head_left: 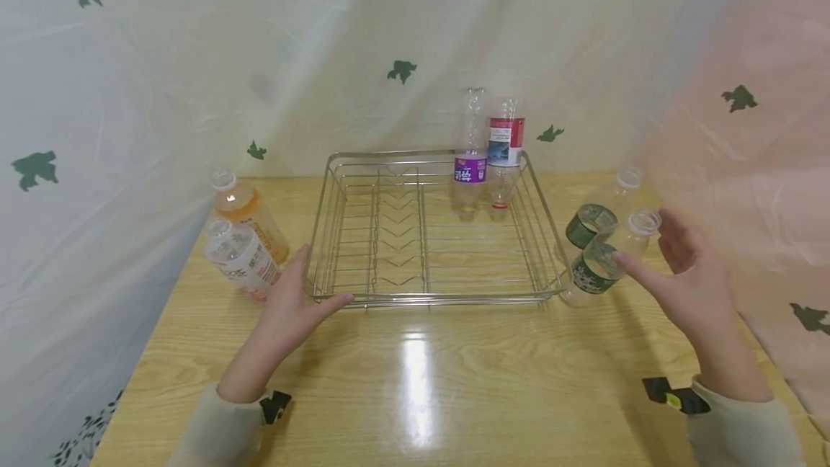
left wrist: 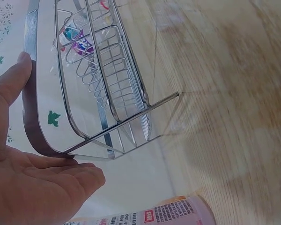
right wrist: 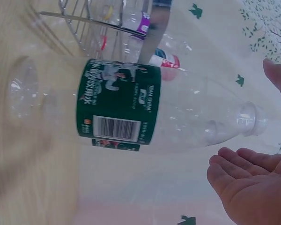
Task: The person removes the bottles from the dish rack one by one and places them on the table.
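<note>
A metal wire dish rack (head_left: 428,299) stands on the table. My left hand (head_left: 288,308) is at its front left corner, the thumb touching the front rim and the fingers extended along the left side. My right hand (head_left: 694,287) is spread beside the neck of a clear, capless bottle with a green label (head_left: 593,276); in the right wrist view a gap shows between fingertips and bottle (right wrist: 117,103). A second green-label bottle (head_left: 591,225) stands just behind. Inside the rack's back right corner are a purple-label bottle (head_left: 470,168) and a red-label bottle (head_left: 506,141), the latter neck down.
Left of the rack stand a bottle with an orange label (head_left: 243,200) and a white-label bottle (head_left: 246,258), close to my left hand. A pale curtain (head_left: 194,56) with green leaf prints hangs behind the wooden table (head_left: 480,373).
</note>
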Demonstrator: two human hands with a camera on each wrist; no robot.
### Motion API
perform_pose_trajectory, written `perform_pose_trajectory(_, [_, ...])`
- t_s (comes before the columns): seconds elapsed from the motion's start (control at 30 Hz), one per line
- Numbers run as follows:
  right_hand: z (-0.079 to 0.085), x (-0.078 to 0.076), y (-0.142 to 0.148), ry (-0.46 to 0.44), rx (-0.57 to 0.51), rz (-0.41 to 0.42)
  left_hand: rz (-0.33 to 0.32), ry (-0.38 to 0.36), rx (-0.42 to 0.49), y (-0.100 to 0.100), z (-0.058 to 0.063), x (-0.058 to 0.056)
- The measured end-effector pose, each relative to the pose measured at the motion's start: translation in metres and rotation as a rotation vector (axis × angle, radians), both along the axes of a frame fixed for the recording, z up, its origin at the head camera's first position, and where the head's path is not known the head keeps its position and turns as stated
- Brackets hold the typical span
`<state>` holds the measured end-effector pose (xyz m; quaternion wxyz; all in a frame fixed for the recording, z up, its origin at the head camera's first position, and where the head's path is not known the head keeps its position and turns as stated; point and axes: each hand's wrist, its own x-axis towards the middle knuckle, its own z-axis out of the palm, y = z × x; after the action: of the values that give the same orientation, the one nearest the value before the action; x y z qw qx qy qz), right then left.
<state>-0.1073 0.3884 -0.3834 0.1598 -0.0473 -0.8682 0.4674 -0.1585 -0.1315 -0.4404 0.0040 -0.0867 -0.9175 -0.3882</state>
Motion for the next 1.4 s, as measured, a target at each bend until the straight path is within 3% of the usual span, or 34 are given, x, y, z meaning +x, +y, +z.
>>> perform_pose_trajectory(0.6, [0.042, 0.000, -0.025, 0.114, 0.033, 0.026, 0.004, -0.014, 0.010, 0.002, 0.002, 0.001])
perform_pose_trajectory(0.8, [0.051, -0.004, -0.033, 0.132, 0.086, -0.054, 0.002, 0.000, 0.010, 0.003, 0.003, 0.000])
perform_pose_trajectory(0.97, [0.055, -0.007, -0.037, 0.205, 0.124, -0.092, 0.000, 0.004, 0.009, 0.004, 0.005, -0.001])
perform_pose_trajectory(1.4, [0.070, -0.013, -0.055, 0.218, 0.060, 0.015, 0.006, 0.000, 0.004, 0.002, 0.004, -0.001])
